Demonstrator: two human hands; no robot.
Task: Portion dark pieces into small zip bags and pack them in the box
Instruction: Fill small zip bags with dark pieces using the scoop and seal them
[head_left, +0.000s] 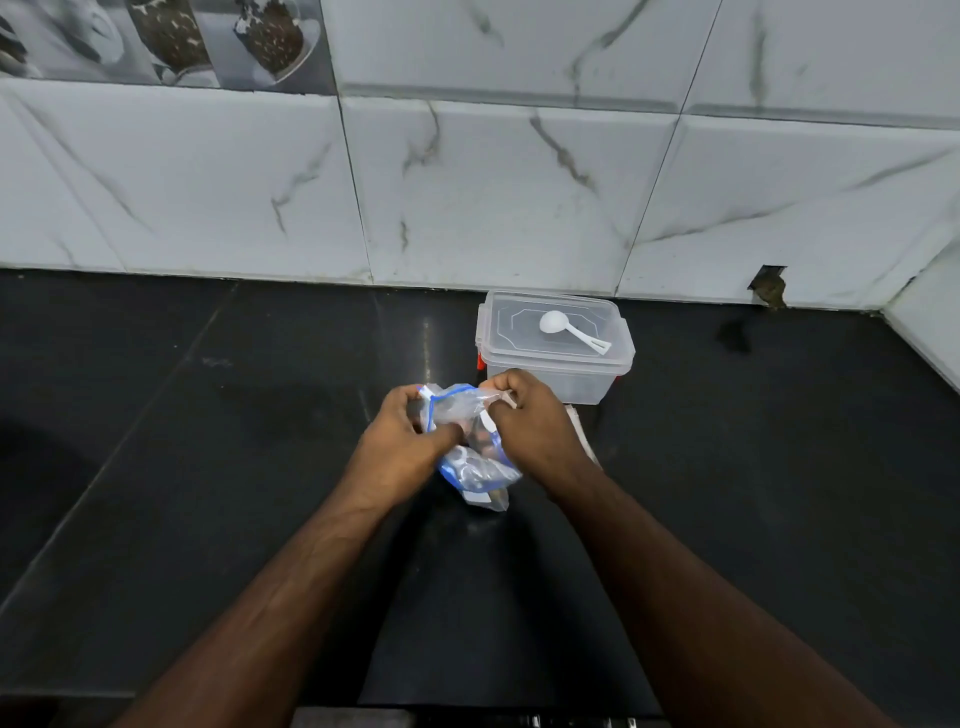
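Here, both hands grip zip bag; scoop atop lidded box.

No text, label, brand or number can be read on anything here.

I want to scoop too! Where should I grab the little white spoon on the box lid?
Probably by its handle. The white spoon lies flat on the lid of the clear box, bowl toward the wall, thin handle angled toward the near right corner. Come from above on that side and pinch the handle end.
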